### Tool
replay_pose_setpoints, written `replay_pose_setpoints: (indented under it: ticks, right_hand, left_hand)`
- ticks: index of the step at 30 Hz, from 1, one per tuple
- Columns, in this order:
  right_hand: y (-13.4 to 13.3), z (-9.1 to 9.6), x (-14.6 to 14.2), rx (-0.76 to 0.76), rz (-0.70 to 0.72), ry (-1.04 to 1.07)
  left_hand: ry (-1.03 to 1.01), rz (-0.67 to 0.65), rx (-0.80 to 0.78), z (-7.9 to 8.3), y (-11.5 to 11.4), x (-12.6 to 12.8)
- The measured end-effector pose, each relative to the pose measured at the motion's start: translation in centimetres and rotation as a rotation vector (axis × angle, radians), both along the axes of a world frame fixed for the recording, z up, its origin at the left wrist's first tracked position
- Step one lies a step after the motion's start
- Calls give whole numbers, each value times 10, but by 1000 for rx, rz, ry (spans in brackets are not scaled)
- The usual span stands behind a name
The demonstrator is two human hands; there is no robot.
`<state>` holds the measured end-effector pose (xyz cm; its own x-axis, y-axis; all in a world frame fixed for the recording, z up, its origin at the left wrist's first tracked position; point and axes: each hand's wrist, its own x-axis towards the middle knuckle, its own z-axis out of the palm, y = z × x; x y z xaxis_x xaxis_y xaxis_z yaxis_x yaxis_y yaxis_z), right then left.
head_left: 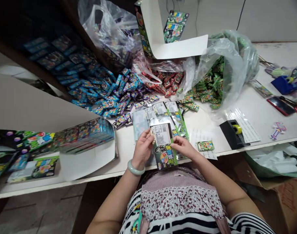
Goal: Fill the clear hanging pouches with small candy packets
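Note:
Both hands hold a printed card box, dark with green edges and a pale barcode panel, near the table's front edge. My left hand pinches its left side, with a pale green bangle on the wrist. My right hand grips the right edge between thumb and fingers. Beneath and beyond it lie more such printed cards, overlapping, with pale panels. To the right of my right hand a small green packet rests on a white sheet.
Heaps of blue packets, red packets and green packets lie behind, partly in clear bags. A black tape dispenser and a phone are at right. An open display box stands left.

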<state>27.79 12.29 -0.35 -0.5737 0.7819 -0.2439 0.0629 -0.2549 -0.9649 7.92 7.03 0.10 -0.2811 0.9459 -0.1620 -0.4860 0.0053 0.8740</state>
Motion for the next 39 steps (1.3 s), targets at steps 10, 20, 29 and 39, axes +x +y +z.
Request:
replay_pose_setpoints:
  ticks: [10, 20, 29, 39]
  right_hand:
    - [7, 20, 0, 195, -110, 52]
    - [11, 46, 14, 509, 37, -164]
    - [16, 40, 8, 468, -17, -70]
    - [20, 62, -3, 385, 59, -182]
  left_hand:
    - [304, -164, 70, -1, -23, -8]
    - [578, -7, 78, 14, -12, 3]
    - [442, -66, 79, 23, -5, 3]
    - [343, -93, 24, 29, 5, 5]
